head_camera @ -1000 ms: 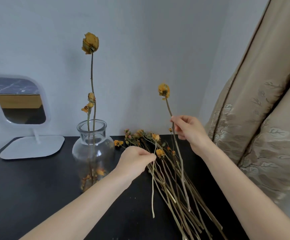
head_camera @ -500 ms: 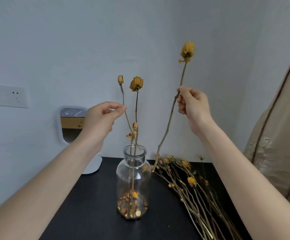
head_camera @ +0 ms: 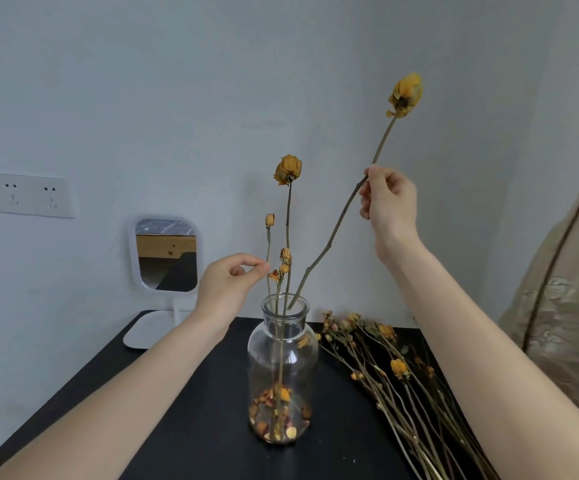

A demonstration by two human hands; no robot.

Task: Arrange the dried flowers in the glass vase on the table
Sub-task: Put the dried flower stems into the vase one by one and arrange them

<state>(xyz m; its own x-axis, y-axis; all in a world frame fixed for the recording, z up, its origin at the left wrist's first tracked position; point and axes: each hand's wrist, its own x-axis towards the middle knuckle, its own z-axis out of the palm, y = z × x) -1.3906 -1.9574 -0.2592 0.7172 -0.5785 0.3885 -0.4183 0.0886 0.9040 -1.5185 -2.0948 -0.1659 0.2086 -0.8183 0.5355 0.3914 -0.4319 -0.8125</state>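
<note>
Above a black desk (head_camera: 184,393) set against a pale wall, a person feeds dried flowers into a glass vase (head_camera: 282,368) that stands upright near the desk's middle. The right hand (head_camera: 386,202), raised up and to the right of the vase, is pinched shut on a long stem (head_camera: 329,242) topped by a yellow bloom (head_camera: 405,95). That stem slants down and to the left, and its cut end sits right at the vase's mouth, seemingly just inside the rim. The vase therefore lies below and left of this hand, along the stem's own line, so the coming move looks like a slide down that slant and a tilt toward upright.

The left hand (head_camera: 227,285) is the nearer to the vase, just beside the neck. Its thumb and forefinger are closed narrowly on a thin stem (head_camera: 268,261) bearing a small bud (head_camera: 270,220), whose foot is already in the glass. A taller rose (head_camera: 288,169) stands in the vase between the hands, over loose petals (head_camera: 277,407) on the bottom. More flowers (head_camera: 395,375) lie in a bundle on the desk, right of the vase.
</note>
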